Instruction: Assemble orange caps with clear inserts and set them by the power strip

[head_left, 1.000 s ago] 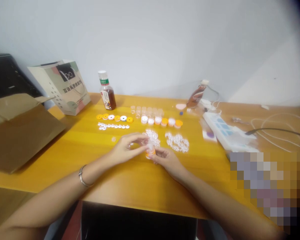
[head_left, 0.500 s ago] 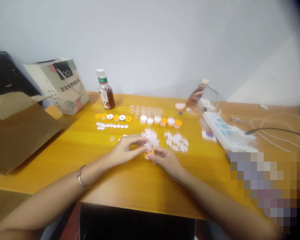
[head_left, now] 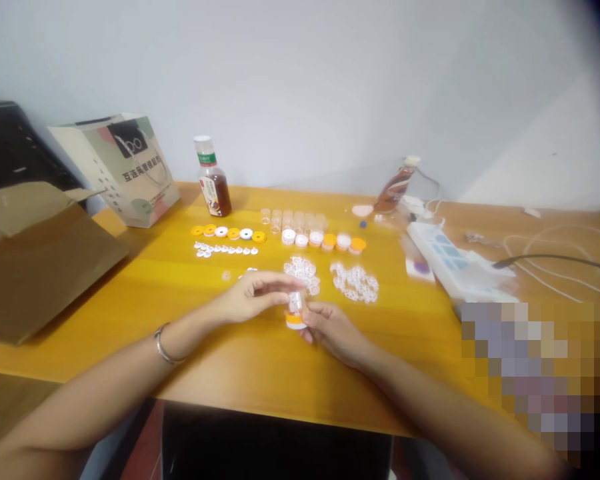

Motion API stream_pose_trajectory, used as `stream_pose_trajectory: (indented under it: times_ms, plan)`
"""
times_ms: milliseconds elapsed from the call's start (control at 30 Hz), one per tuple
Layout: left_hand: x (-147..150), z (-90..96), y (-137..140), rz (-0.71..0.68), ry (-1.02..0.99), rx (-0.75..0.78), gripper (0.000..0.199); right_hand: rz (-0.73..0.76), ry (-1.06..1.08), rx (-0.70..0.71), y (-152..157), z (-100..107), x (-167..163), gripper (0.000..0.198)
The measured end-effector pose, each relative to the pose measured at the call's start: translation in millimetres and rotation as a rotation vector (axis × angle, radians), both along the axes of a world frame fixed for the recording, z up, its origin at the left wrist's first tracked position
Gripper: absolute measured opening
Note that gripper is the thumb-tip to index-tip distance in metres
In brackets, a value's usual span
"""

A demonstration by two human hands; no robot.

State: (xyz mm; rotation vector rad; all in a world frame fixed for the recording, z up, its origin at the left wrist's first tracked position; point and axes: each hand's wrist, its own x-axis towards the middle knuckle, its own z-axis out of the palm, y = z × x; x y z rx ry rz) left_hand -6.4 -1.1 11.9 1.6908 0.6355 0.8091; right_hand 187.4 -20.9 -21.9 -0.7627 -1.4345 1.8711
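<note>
Between my hands, above the table, is a small clear plastic cup point(head_left: 296, 303) standing on an orange-and-white round cap point(head_left: 295, 322). My right hand point(head_left: 333, 328) grips the cap from the right, thumb in front. My left hand point(head_left: 254, 295) closes thumb and fingers around the top of the cup. Just beyond lie two piles of small white openwork plastic pieces, a left pile point(head_left: 301, 270) and a right pile point(head_left: 355, 283). A few small white pieces point(head_left: 249, 273) are partly hidden behind my left hand.
Rows of orange and white ring caps point(head_left: 233, 234), small white discs point(head_left: 229, 249), thicker caps point(head_left: 315, 239) and clear cups point(head_left: 297, 220) stand farther back. Around them are a brown bottle point(head_left: 215, 187), a leaning bottle point(head_left: 397, 187), a cardboard box point(head_left: 45, 267), a paper bag point(head_left: 125, 173) and a power strip point(head_left: 440, 250).
The cup and cap have come slightly lower and now stand more upright. My left fingers have shifted to the cup's top, showing more of its clear side.
</note>
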Motion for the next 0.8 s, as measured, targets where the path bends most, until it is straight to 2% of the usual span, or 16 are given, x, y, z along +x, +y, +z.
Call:
stream_pose_trajectory:
  times_ms: [133,233,400,500,567,633,733,800]
  plan:
    - [-0.3,1.3,-0.3,-0.017,-0.013,0.001,0.028,-0.003,0.078,-0.061,-1.4,-0.4,-2.0,0.034]
    - [3.8,-1.5,-1.2,-0.047,-0.067,-0.003,0.032,-0.034,0.080,-0.045,0.9,-1.4,-1.7,0.032]
    - [11.6,-8.9,-2.1,0.071,-0.160,-0.018,0.026,-0.043,0.065,-0.010,4.1,-3.1,-1.0,0.027]
    - [8.9,-6.9,-1.7,-0.019,-0.144,-0.074,0.025,-0.047,0.082,-0.028,3.3,-3.6,-1.4,0.027]
    - [5.6,-3.6,-1.3,-0.106,-0.145,-0.090,0.029,-0.063,0.086,-0.039,3.1,-4.0,-1.3,0.027]
    - [3.7,-1.4,-0.8,-0.129,-0.144,-0.099,0.036,-0.074,0.065,-0.038,3.7,-4.6,-0.7,0.027]
    - [4.1,-3.2,0.9,-0.010,-0.131,-0.077,0.044,-0.079,0.000,-0.021,5.5,-5.1,0.0,0.023]
    - [5.0,-6.2,2.5,0.090,-0.115,-0.053,0.040,-0.076,-0.033,-0.006,5.8,-4.7,-0.1,0.021]
